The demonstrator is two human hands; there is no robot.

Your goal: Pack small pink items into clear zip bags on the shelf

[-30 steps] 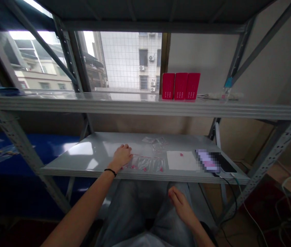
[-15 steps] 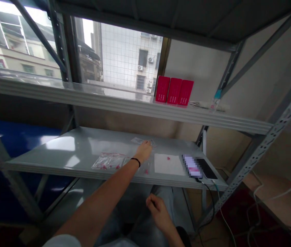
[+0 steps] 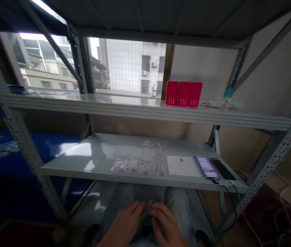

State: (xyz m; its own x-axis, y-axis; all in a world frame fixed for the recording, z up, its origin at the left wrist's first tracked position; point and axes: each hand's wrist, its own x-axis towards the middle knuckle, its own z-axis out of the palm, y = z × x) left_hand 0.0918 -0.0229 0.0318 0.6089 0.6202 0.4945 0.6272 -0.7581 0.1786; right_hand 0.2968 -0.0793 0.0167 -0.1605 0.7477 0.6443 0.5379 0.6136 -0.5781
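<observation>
Over my lap, below the shelf edge, my left hand (image 3: 128, 219) and my right hand (image 3: 164, 216) are close together with fingers closed. Between their fingertips is a small clear plastic bag (image 3: 147, 208), blurred and partly hidden by the fingers. On the grey shelf (image 3: 104, 149) ahead, several clear zip bags (image 3: 140, 166) lie in a row near the front edge, each with small pinkish-red pieces at its lower end. Further back is a loose group of flat clear bags (image 3: 157, 148). A white sheet of paper (image 3: 183, 168) carries one small pinkish-red piece (image 3: 181, 160).
Right of the paper lie a lit phone (image 3: 207, 168) and a black device (image 3: 224, 169), both with cables. Three red boxes (image 3: 185, 94) stand on the upper shelf (image 3: 135, 110), whose front edge crosses above the work surface. Metal uprights (image 3: 24, 137) frame the sides.
My left hand has come back from the flat bags at the rear of the shelf to my lap, meeting my right hand with a clear bag. The head view has shifted left.
</observation>
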